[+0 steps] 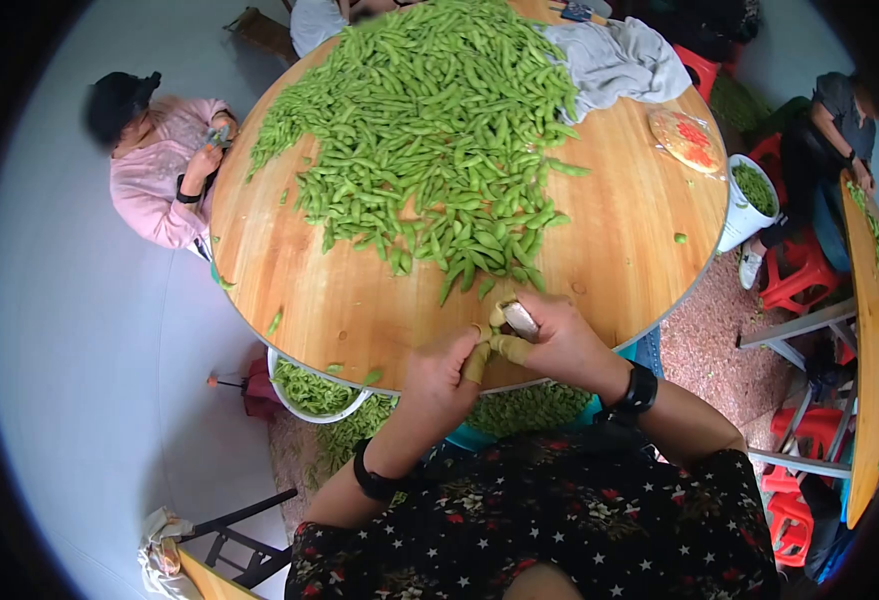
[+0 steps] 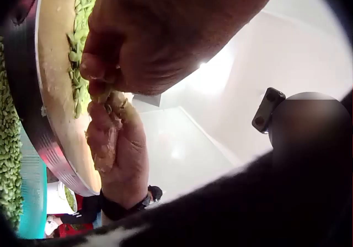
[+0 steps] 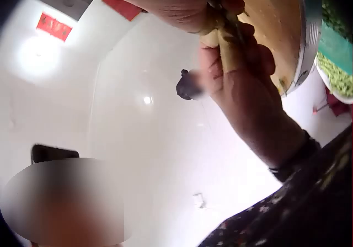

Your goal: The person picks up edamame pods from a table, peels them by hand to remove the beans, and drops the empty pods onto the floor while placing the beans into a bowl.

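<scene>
Both hands meet at the near edge of the round wooden table [image 1: 640,255], fingertips close together. My left hand [image 1: 438,378] has its fingers curled and pinches a small green soybean pod [image 1: 494,331], mostly hidden by fingers. My right hand [image 1: 575,345] grips a short silver metal tool [image 1: 522,321] against the palm, its fingertips at the pod. Yellowish covers wrap some fingertips of both hands. A large heap of green soybean pods [image 1: 430,130] spreads over the table just beyond them.
Below the table edge are a white bucket [image 1: 358,408] of pods and a teal basin [image 1: 465,437] holding green beans. A grey cloth [image 1: 620,65] and a wrapped round item [image 1: 685,140] lie at the right. Another person [image 1: 165,165] sits at the left; a white pail [image 1: 740,232] stands right.
</scene>
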Motion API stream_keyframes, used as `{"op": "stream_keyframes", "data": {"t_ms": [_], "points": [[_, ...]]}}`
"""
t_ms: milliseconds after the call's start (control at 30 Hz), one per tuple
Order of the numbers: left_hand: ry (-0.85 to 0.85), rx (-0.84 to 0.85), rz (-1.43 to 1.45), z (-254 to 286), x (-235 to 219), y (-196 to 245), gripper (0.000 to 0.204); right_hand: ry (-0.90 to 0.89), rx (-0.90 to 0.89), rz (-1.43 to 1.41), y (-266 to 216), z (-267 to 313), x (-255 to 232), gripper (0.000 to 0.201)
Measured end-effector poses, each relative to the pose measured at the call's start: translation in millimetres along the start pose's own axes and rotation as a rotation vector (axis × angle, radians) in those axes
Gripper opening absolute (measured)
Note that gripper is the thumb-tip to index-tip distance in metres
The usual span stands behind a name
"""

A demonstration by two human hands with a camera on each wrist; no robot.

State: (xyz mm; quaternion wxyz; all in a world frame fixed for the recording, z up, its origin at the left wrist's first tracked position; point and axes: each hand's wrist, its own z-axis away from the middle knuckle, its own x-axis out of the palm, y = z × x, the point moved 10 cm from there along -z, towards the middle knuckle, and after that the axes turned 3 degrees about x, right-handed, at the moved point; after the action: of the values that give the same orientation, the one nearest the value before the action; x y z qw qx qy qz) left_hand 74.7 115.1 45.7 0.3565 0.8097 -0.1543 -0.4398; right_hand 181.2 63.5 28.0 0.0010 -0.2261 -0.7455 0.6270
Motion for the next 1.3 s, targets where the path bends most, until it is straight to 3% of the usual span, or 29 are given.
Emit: {"op": "stream_keyframes", "data": {"t_ms": [67,133,167,233,267,300,400,433,500,600,633,700,733,767,800,833,900,933,1000,1033,1100,1167,1233,1300], "points": [[-0.02,-0.013,-0.021,7,-7,3,0.009,-0.074,0.051,-0.097,4,-1,7,0.012],[-0.046,-0.025,-0.034,14,-18,9,0.009,-0.245,0.411,-0.271,25,9,23,0.009],[-0.14,-0.072,-0.071,19,-21,9,0.01,-0.248,0.411,-0.272,22,11,20,0.009],[-0.231,-0.12,-0.113,27,-42,6,0.01,-0.467,0.128,-0.08,-5,17,29,0.009],[-0.4,-0.154,-0.194,35,-47,-2,0.013,-0.55,-0.086,0.017,-15,25,34,0.01],[-0.568,-0.187,-0.275,44,-49,-11,0.016,-0.549,-0.093,0.019,-15,31,31,0.01],[-0.409,-0.042,-0.528,12,-80,-36,0.019,-0.766,-0.024,0.037,-18,54,41,0.022],[-0.304,-0.041,-0.548,-9,-89,-42,0.021,-0.765,-0.029,0.045,-20,53,41,0.022],[-0.128,0.008,-0.54,-57,-96,-60,0.024,-0.66,0.255,0.131,4,46,33,0.024],[0.042,0.172,-0.535,-126,-85,-90,0.025,-0.54,0.324,0.187,13,34,25,0.028],[0.048,0.257,-0.601,-146,-74,-97,0.022,-0.535,0.322,0.194,20,35,27,0.028],[0.06,0.349,-0.668,-163,-56,-97,0.021,-0.41,0.122,0.187,16,31,22,0.03],[-0.063,0.178,-0.775,-173,-45,-113,0.019,-0.405,0.108,0.196,9,28,19,0.03],[-0.185,-0.001,-0.877,-178,-38,-132,0.018,-0.453,0.213,0.12,7,30,18,0.03],[-0.217,-0.05,-0.847,-175,-39,-126,0.013,-0.503,0.324,0.039,9,34,21,0.03],[-0.219,-0.056,-0.851,-169,-43,-125,0.013,-0.508,0.322,0.034,6,33,22,0.03],[-0.003,0.078,-0.684,-153,-59,-103,0.015,-0.425,0.446,-0.033,16,34,15,0.028],[-0.006,0.07,-0.685,-141,-59,-95,0.015,-0.43,0.449,-0.037,18,32,16,0.028],[0.149,0.108,-0.315,-111,-76,-66,0.019,-0.336,0.389,-0.19,14,18,15,0.027],[0.124,-0.001,-0.203,-95,-75,-65,0.021,-0.339,0.392,-0.197,14,13,20,0.027],[0.091,-0.141,-0.023,-62,-67,-53,0.021,-0.162,0.301,-0.377,5,-7,13,0.029],[0.028,-0.028,-0.005,-41,-56,-25,0.021,-0.157,0.299,-0.4,4,-17,20,0.03],[0.009,-0.028,-0.079,-27,-51,-16,0.02,-0.161,0.297,-0.416,3,-20,23,0.032],[-0.004,-0.021,-0.16,-21,-49,-10,0.02,-0.283,0.26,-0.14,0,-20,35,0.031]]}}
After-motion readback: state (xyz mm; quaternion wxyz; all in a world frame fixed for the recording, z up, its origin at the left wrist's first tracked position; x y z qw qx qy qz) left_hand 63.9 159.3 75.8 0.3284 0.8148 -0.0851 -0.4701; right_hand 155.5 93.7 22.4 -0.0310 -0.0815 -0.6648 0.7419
